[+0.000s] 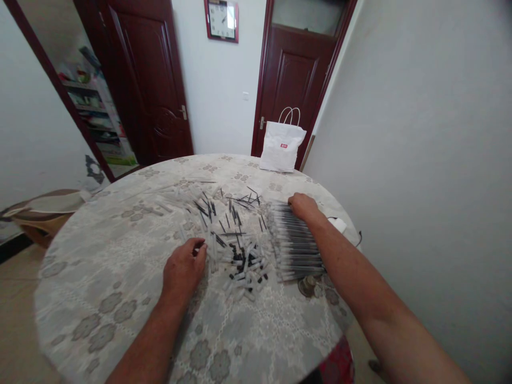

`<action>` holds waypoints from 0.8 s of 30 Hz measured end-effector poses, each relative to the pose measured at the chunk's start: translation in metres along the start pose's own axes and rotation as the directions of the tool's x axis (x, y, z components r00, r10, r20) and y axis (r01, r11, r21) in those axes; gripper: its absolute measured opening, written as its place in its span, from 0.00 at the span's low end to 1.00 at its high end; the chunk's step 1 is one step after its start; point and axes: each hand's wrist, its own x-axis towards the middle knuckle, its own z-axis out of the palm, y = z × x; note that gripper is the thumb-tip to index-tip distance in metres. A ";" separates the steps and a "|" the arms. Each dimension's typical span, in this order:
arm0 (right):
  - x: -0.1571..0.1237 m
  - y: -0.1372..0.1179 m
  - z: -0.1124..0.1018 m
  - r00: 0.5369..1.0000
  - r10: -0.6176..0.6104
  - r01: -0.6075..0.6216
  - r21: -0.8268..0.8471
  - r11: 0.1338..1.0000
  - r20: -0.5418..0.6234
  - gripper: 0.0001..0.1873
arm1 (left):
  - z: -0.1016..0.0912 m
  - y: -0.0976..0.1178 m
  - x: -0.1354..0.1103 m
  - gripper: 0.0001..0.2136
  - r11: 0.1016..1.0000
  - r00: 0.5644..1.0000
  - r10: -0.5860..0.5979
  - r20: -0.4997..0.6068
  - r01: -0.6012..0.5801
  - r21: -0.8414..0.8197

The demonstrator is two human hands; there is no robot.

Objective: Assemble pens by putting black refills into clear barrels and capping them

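Observation:
A round table (120,298) with a floral lace cloth carries a scatter of pen parts: clear barrels (176,200), thin black refills (236,218) and small caps (246,272). At the right lies a neat row of assembled pens (296,245). My left hand (184,269) rests at the left edge of the cap pile, fingers curled in a pinch on something I cannot make out. My right hand (304,208) lies at the far end of the pen row, fingers bent down onto the pens.
A white paper bag (282,146) stands at the table's far edge. A small round object (309,285) lies by the near end of the pen row. Two dark red doors and a wall clock (222,20) are behind. A wall runs close along the right.

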 end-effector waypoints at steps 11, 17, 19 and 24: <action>-0.031 -0.022 -0.011 0.991 -0.050 0.054 0.035 0.998 -0.121 0.21 | -0.007 -0.020 0.006 0.15 0.991 0.990 -0.133 -0.046 0.133 0.001; -0.092 -0.109 -0.015 0.907 -0.381 0.418 0.260 0.870 -0.181 0.16 | 0.000 -0.025 0.002 0.13 0.994 0.994 -0.098 -0.042 0.099 0.045; -0.113 -0.144 -0.011 0.874 -0.462 0.485 0.285 0.827 -0.149 0.14 | 0.001 -0.024 0.000 0.12 0.991 0.993 -0.111 -0.034 0.113 0.074; -0.142 -0.202 0.006 0.868 -0.481 0.496 0.214 0.842 -0.121 0.11 | -0.002 -0.015 -0.003 0.13 0.976 0.986 -0.166 0.020 0.161 0.147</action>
